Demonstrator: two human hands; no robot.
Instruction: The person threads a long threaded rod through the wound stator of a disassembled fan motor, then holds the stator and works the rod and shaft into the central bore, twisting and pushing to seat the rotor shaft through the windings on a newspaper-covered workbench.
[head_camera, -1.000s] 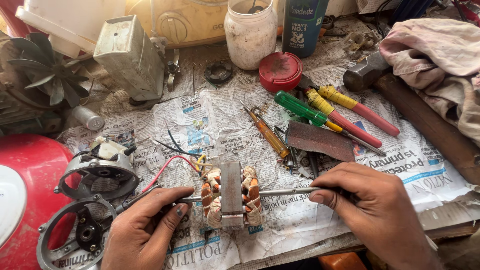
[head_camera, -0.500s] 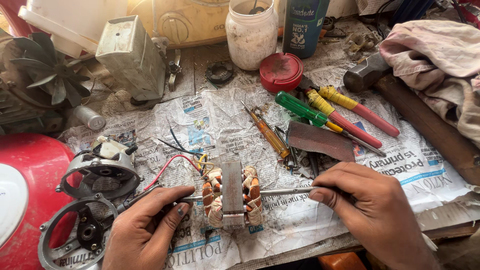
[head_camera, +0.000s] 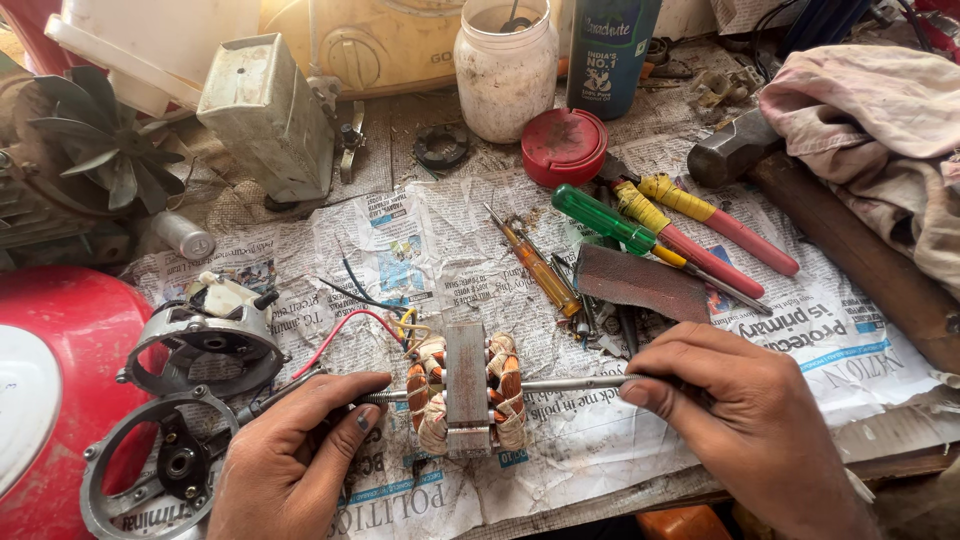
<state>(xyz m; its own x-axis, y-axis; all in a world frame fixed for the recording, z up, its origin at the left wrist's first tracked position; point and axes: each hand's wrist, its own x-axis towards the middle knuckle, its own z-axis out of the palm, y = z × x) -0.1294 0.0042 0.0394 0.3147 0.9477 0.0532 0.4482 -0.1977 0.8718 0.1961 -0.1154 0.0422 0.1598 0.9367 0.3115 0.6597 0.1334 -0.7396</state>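
Note:
A motor stator (head_camera: 466, 392) with copper windings and a grey steel core lies on newspaper (head_camera: 450, 250) at the bench's front. A thin metal rod (head_camera: 570, 383) passes through it from side to side. My left hand (head_camera: 290, 460) pinches the rod's threaded left end between thumb and fingers. My right hand (head_camera: 745, 425) grips the rod's right end, which is hidden under the fingers. Red, yellow and black wires (head_camera: 365, 320) run from the stator to the upper left.
Two grey motor end covers (head_camera: 205, 345) and a red housing (head_camera: 60, 340) lie at left. Behind the stator are screwdrivers (head_camera: 600, 218), pliers with red-yellow handles (head_camera: 710, 230), a sandpaper piece (head_camera: 640, 282), a red lid (head_camera: 563, 146), a white jar (head_camera: 505, 65), a hammer (head_camera: 800, 200) and cloth (head_camera: 890, 130).

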